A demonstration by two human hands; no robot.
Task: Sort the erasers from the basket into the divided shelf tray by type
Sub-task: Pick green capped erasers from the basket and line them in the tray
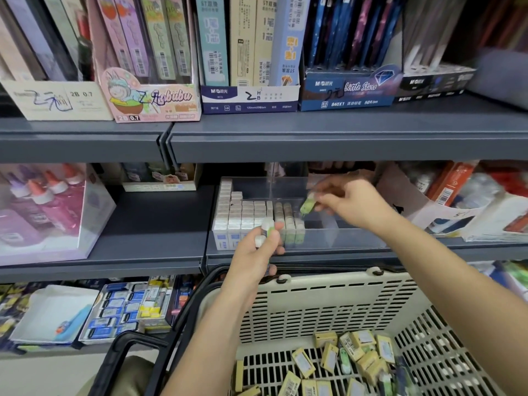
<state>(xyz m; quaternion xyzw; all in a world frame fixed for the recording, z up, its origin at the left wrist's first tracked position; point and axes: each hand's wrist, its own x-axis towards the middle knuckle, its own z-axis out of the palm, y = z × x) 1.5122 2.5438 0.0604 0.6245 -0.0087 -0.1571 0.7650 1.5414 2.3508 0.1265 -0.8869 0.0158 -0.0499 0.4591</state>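
right hand [347, 202] pinching green eraser [308, 206] over clear tray [357, 238] | left hand [257, 252] gripping several erasers [267, 231]

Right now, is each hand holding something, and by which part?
Right hand pinches a green eraser by its upper end; left hand grips several erasers around their lower halves.

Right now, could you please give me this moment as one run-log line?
right hand: green eraser over clear tray | left hand: more erasers | basket: erasers left
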